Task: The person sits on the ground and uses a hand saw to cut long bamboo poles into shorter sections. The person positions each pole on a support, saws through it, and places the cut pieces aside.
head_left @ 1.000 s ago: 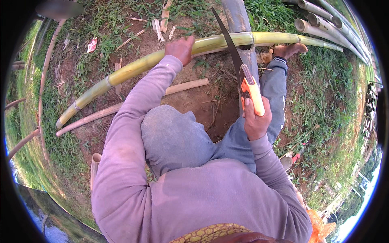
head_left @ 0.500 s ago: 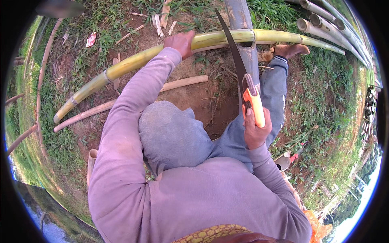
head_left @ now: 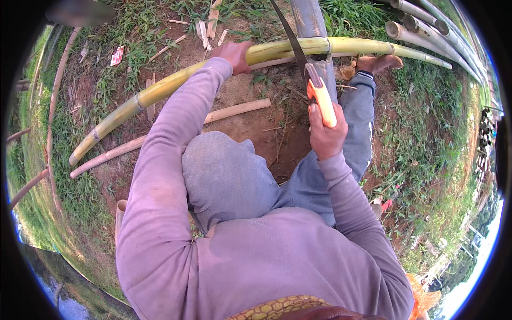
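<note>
We log the right grip (head_left: 328,132) farther forward than before, clamped on the saw (head_left: 303,57). Left grip (head_left: 233,55) stays clasped round the yellow-green bamboo pole (head_left: 269,52).

The bamboo pole (head_left: 264,52) looks smooth, the blade (head_left: 293,39) metal

From head height, the fisheye view looked steeply down, close above the chest (head_left: 288,256), facing forward past the left hand (head_left: 233,55) and right hand (head_left: 328,133) to the ground (head_left: 295,144).

Outdoor work spot: grass (head_left: 421,125), bare soil (head_left: 293,133), piled bamboo poles (head_left: 426,45), scattered split strips (head_left: 213,18).
</note>
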Action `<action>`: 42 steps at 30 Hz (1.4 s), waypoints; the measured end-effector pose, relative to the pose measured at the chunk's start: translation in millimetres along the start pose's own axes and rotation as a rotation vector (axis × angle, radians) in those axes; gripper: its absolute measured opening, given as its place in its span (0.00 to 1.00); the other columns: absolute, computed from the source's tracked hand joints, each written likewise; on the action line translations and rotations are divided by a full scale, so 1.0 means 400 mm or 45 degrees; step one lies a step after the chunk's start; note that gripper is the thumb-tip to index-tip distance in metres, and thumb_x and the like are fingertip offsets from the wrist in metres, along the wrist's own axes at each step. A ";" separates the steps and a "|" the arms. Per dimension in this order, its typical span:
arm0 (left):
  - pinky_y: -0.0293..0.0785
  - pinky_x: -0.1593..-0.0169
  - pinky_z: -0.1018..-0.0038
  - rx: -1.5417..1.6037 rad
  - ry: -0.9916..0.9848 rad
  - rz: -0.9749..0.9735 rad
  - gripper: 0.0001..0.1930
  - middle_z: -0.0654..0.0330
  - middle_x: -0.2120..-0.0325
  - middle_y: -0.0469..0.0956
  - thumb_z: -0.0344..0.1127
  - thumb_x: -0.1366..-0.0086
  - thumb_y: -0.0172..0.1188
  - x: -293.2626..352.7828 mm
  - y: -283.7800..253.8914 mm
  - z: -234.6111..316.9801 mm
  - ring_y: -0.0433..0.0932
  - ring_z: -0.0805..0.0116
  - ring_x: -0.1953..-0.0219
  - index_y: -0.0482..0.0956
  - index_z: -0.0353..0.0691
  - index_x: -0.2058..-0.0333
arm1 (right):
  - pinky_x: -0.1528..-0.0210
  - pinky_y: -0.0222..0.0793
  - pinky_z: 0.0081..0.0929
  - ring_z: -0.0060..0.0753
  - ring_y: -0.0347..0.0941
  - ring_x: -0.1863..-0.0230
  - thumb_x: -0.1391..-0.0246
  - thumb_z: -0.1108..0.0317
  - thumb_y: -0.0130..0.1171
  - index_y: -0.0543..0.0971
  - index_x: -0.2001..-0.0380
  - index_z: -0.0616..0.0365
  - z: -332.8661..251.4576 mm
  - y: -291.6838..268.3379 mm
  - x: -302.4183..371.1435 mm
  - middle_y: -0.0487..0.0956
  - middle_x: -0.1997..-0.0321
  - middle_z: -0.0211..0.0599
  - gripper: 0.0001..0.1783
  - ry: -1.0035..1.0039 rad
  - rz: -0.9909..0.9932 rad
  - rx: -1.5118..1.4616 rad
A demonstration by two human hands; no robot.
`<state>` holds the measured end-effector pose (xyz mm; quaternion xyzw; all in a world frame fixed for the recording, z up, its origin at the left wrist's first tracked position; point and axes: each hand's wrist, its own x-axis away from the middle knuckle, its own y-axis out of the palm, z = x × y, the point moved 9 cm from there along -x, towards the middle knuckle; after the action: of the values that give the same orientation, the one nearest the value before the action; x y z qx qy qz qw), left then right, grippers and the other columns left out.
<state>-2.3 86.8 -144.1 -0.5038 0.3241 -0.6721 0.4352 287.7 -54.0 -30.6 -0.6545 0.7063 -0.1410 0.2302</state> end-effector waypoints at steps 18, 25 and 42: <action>0.82 0.43 0.54 0.178 0.078 -0.156 0.38 0.49 0.51 0.88 0.46 0.52 0.76 -0.018 0.001 -0.015 0.86 0.47 0.48 0.81 0.47 0.39 | 0.68 0.76 0.26 0.21 0.79 0.73 0.35 0.73 0.71 0.82 0.55 0.65 0.013 -0.034 0.026 0.85 0.70 0.36 0.10 0.051 0.010 -0.110; 0.82 0.45 0.57 0.261 0.108 -0.178 0.37 0.46 0.55 0.88 0.45 0.54 0.76 -0.033 -0.008 -0.009 0.87 0.47 0.52 0.83 0.42 0.42 | 0.67 0.75 0.26 0.21 0.78 0.72 0.35 0.73 0.71 0.82 0.55 0.65 0.047 -0.033 0.040 0.84 0.70 0.35 0.10 0.049 0.014 -0.175; 0.81 0.47 0.60 0.398 0.191 -0.177 0.35 0.45 0.58 0.88 0.45 0.56 0.77 -0.044 0.048 -0.061 0.87 0.47 0.54 0.84 0.39 0.46 | 0.66 0.75 0.29 0.24 0.79 0.70 0.34 0.71 0.71 0.81 0.56 0.64 -0.014 -0.005 0.022 0.85 0.67 0.38 0.10 -0.052 0.026 -0.122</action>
<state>-18.9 94.9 -174.9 -0.3997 0.2118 -0.7784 0.4353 286.0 -63.4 -26.0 -0.6604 0.7139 -0.0911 0.2143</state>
